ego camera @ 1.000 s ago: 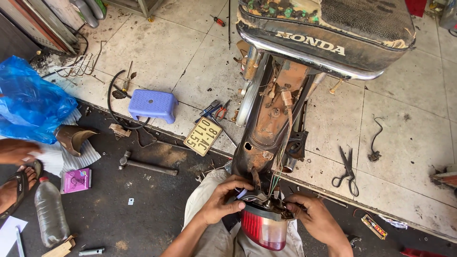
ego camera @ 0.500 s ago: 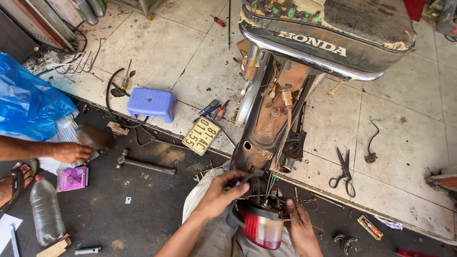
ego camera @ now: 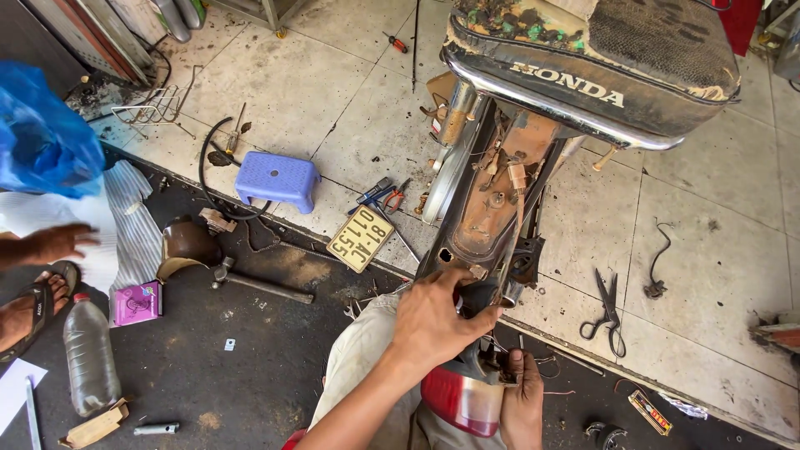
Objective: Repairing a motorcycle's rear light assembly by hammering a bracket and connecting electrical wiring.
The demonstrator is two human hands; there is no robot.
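Observation:
A worn motorcycle (ego camera: 583, 75) stands tail-first in front of me, its rusty rear fender (ego camera: 492, 208) bare. My left hand (ego camera: 433, 325) is closed over the fender's lower end, by a black part and loose wires. Just below it, my right hand (ego camera: 521, 400) holds a red tail light (ego camera: 462, 402) from the right side, over my knees. The wires run from the lamp up under my left hand, which hides where they join.
On the floor lie a yellow number plate (ego camera: 360, 238), a blue stool (ego camera: 277, 177), a hammer (ego camera: 258, 285), scissors (ego camera: 606, 310), pliers (ego camera: 392, 197), a plastic bottle (ego camera: 90, 358) and a pink box (ego camera: 136, 302). Another person's hand (ego camera: 54, 244) and sandalled foot (ego camera: 33, 304) are at the left, under a blue bag (ego camera: 42, 142).
My left hand has risen from the tail light to the fender's end. My right hand has stayed on the lamp. The other person's hand has shifted at the left.

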